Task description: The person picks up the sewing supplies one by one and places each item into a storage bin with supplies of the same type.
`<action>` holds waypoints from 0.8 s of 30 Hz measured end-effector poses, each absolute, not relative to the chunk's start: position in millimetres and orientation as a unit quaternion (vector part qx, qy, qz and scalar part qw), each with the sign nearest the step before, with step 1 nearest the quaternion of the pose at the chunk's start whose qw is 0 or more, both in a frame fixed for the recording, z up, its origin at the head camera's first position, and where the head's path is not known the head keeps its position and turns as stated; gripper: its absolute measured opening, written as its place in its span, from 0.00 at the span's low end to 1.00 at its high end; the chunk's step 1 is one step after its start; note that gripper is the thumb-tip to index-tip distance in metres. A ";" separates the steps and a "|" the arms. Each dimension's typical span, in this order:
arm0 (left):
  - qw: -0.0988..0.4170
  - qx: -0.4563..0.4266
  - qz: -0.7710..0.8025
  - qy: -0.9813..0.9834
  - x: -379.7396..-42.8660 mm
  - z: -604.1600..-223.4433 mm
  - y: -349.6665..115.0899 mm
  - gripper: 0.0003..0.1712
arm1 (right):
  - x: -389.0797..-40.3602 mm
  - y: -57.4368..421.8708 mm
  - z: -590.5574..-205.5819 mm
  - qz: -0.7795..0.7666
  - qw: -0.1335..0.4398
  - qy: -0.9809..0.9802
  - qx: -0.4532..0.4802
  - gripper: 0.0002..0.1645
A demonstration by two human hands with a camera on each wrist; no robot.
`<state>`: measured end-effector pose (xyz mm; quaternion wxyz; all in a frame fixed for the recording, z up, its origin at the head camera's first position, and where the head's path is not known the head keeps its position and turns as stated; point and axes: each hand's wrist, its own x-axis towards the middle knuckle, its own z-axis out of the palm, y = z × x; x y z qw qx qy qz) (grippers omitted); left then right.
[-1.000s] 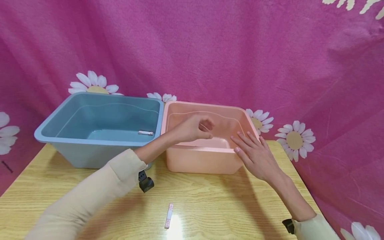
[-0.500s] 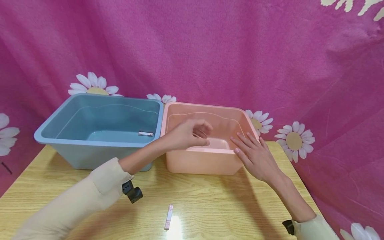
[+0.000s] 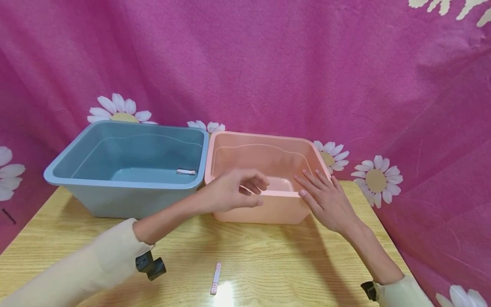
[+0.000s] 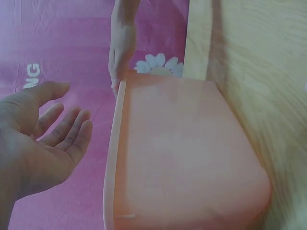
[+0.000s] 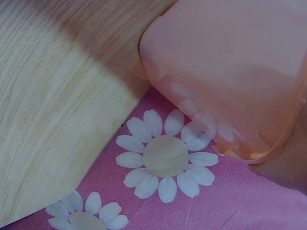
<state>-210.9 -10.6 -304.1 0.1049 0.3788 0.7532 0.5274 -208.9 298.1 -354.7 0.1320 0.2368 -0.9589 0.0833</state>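
My left hand (image 3: 238, 189) hovers over the front rim of a pink plastic tub (image 3: 264, 209), its fingers loosely bent with nothing between them. In the left wrist view the same hand (image 4: 48, 139) is apart from the tub wall. My right hand (image 3: 327, 204) rests with extended fingers on the tub's front right corner. A small flat strip (image 3: 216, 278), white in the middle with pink marked ends, lies on the table in front. A similar strip (image 3: 186, 172) lies inside the blue tub (image 3: 126, 200), near its right wall. Part of the pink tub's inside is hidden behind my left hand.
Both tubs stand side by side at the back of a wood-grain table (image 3: 268, 264). Behind them hangs a magenta cloth (image 3: 245, 64) with white daisies. The table's right edge runs just beyond my right forearm.
My left hand has drawn back from over the inside of the pink tub toward its front rim, moving slightly left. The right hand, tubs and strips have stayed in place.
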 end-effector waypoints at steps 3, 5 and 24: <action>0.105 0.379 0.521 0.758 -202.6 -305.8 -13.7 0.21 | -209.3 298.2 -354.8 0.084 0.132 -0.959 0.236 0.29; 0.105 0.377 0.521 0.759 -197.3 -307.1 -16.2 0.22 | -209.4 298.1 -354.9 0.084 0.131 -0.959 0.236 0.29; 0.086 0.349 0.523 0.773 -168.0 -339.3 -44.3 0.21 | -208.1 297.6 -353.9 0.085 0.134 -0.958 0.239 0.29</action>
